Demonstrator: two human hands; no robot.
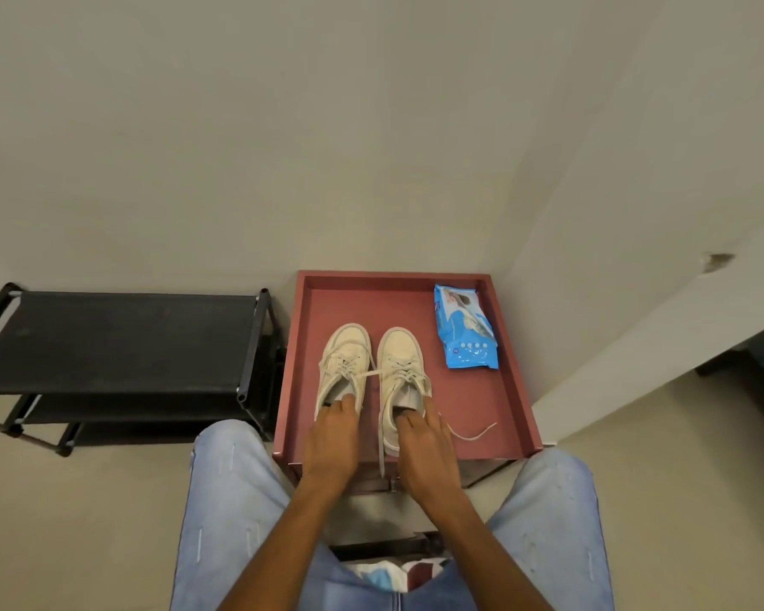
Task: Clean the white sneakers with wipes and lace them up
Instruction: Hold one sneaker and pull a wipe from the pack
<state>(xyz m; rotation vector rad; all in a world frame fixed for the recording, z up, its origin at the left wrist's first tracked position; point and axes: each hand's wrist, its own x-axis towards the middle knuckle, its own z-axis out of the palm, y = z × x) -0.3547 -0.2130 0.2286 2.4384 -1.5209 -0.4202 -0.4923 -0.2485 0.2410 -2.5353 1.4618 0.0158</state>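
Two white sneakers stand side by side, toes pointing away, on a red tray-topped cabinet (510, 416). My left hand (332, 438) grips the heel of the left sneaker (344, 361), fingers reaching into its opening. My right hand (422, 443) grips the heel of the right sneaker (400, 368) the same way. Both shoes are laced, with loose lace ends; one lace end (473, 434) trails on the tray to the right. A blue pack of wipes (464, 328) lies at the tray's far right, closed as far as I can see.
A black shoe rack (115, 341) stands to the left of the cabinet. Pale walls rise behind the cabinet and to its right. My knees in light jeans (230, 500) flank the cabinet's front edge.
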